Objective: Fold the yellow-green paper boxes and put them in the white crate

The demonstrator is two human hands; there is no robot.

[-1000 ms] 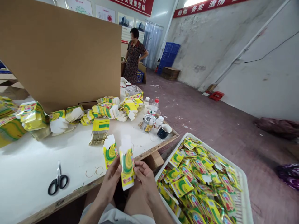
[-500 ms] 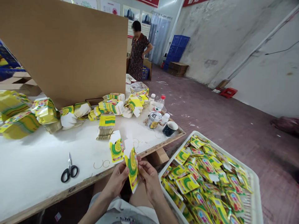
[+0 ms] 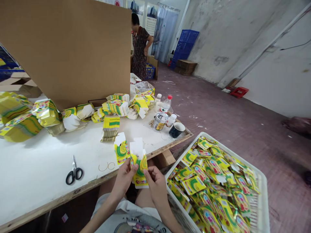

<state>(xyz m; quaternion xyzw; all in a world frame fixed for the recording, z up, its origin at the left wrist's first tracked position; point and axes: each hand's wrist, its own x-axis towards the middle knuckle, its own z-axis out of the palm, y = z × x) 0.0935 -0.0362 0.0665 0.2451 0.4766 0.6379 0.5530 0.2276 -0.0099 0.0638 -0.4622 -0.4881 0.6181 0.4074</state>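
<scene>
Carton (image 3: 141, 164) turned face-on, between fingers (image 3: 155, 171); white crate (image 3: 264, 200), packets (image 3: 211, 187) inside

No wording can be read with certainty. The yellow carton (image 3: 140, 171) held at the near edge of the table (image 3: 43, 170) bears pinkish-red lettering low on its front, too small to make out, and so does the loose carton (image 3: 121, 152) lying just left of it. At right, the boxes (image 3: 194, 185) in the white tray (image 3: 263, 194) carry bright pink and red lettering, equally unclear. The label on the red-capped bottle (image 3: 166, 105) is illegible. Nearest of all, the shirt (image 3: 138, 223) shows blurred capitals. On the far wall, the poster (image 3: 151, 21) holds fine print, unreadable from here.
</scene>
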